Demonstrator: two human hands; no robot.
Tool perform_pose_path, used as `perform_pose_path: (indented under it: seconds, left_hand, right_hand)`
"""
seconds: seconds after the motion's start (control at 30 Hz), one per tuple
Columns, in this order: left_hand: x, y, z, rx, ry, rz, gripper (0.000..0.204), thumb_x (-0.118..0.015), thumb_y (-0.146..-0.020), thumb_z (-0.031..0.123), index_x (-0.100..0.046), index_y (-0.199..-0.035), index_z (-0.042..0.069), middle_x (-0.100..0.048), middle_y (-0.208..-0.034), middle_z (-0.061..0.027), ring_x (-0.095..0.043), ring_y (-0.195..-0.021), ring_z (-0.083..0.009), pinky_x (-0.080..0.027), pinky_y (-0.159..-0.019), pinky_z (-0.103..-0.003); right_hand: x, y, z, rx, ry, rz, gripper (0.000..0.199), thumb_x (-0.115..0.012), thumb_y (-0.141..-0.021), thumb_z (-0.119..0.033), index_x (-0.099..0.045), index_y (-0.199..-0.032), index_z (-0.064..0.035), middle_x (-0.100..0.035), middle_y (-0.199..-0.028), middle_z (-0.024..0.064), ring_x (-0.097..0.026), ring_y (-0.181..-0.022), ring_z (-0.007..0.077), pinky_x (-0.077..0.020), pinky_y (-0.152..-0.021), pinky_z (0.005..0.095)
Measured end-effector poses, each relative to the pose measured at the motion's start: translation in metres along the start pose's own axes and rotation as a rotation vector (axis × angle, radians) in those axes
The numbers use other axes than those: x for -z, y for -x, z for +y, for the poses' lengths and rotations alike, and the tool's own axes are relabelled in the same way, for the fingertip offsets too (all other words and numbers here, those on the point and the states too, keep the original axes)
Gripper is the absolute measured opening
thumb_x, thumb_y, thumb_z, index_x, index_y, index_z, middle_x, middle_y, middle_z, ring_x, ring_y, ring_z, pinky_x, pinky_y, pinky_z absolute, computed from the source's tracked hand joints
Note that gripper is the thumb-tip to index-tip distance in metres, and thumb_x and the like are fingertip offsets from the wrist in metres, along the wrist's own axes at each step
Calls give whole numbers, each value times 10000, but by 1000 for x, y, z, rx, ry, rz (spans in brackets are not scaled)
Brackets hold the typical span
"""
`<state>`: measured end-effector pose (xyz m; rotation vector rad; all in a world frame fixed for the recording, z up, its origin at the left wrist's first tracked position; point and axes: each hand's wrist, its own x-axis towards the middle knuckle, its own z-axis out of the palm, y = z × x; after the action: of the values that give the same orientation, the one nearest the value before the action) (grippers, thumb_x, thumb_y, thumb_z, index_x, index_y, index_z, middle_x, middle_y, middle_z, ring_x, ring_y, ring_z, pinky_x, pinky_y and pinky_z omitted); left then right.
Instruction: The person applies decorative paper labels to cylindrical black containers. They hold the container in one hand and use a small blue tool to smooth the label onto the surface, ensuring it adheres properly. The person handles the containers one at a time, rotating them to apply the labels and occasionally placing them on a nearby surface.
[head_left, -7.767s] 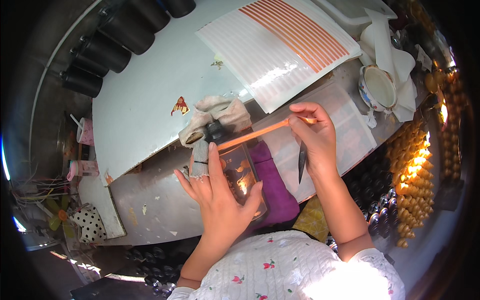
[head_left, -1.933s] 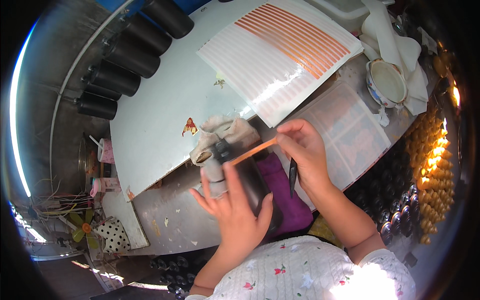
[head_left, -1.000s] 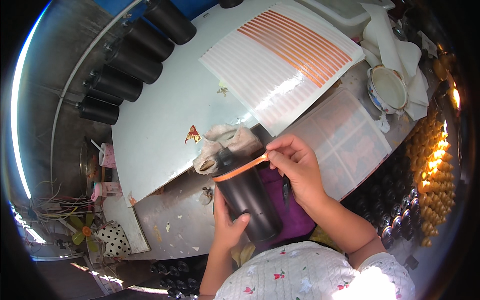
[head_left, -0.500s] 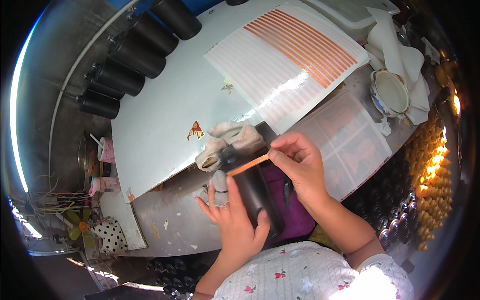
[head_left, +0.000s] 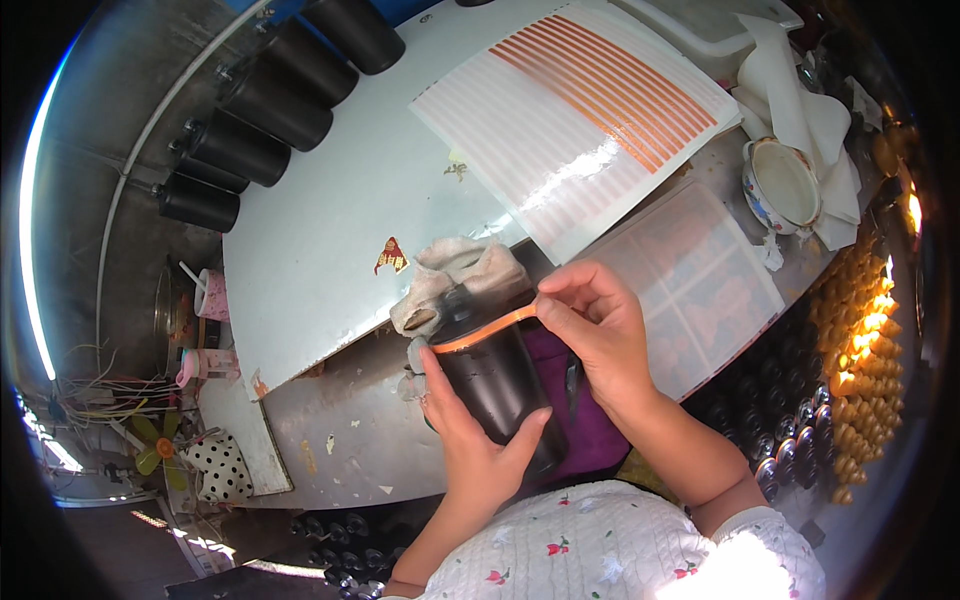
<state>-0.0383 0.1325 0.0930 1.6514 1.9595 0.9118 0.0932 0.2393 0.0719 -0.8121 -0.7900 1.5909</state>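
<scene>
My left hand [head_left: 478, 440] grips a black cylindrical cup [head_left: 495, 385] from below, tilted toward me over the bench edge. An orange adhesive strip [head_left: 480, 332] runs around the cup near its upper end. My right hand [head_left: 600, 335] pinches the strip's right end against the cup with thumb and fingertips. A thin dark tool [head_left: 572, 372] hangs from that hand's lower fingers. A dirty white cloth [head_left: 455, 280] lies just behind the cup.
A white sheet of orange strips [head_left: 590, 120] lies on the white board [head_left: 330, 230]. Several black cups [head_left: 270, 110] line the far left. A clear plastic box [head_left: 700, 280], a ceramic bowl [head_left: 782, 185] and gold caps [head_left: 860, 350] sit right. Purple cloth [head_left: 590, 440] covers my lap.
The strip, held out straight between both hands earlier, now wraps around the black cup. My left hand has taken hold of the cup and my right has drawn the strip's end onto it.
</scene>
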Motion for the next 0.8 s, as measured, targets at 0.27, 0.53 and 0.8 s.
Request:
perform_pose_path:
  seconds: [0.27, 0.53, 0.8]
  left_hand:
    - [3, 2, 9, 70, -39, -30, 1119, -782, -756, 173, -56, -1577, -50, -349, -1426, -275, -376, -1189, -358, -242, -1101, -461]
    - [1, 2, 6, 47, -45, -13, 1095, -755, -769, 162, -44, -1572, -60, -288, -1496, -300, -349, -1217, -371, -208, -1125, -490]
    - [2, 7, -3, 40, -117, -38, 1116, -769, -765, 193, -43, -1574, -56, -337, -1335, -283, -338, -1150, -339, -235, -1090, -446]
  right_hand:
    - [1, -1, 1, 40, 36, 28, 113, -684, -900, -6, -649, -985, -73, -659, -916, -21, -599, -835, 37, -455, -717, 200]
    - [-6, 1, -1, 8, -48, 25, 126, -687, -896, 4, -647, -993, -66, -656, -917, -22, -595, -821, 30, -455, -701, 192]
    - [-18, 0, -17, 89, -18, -85, 129, -686, -894, 8, -649, -995, -63, -657, -916, -21, -576, -779, 11, -439, -653, 182]
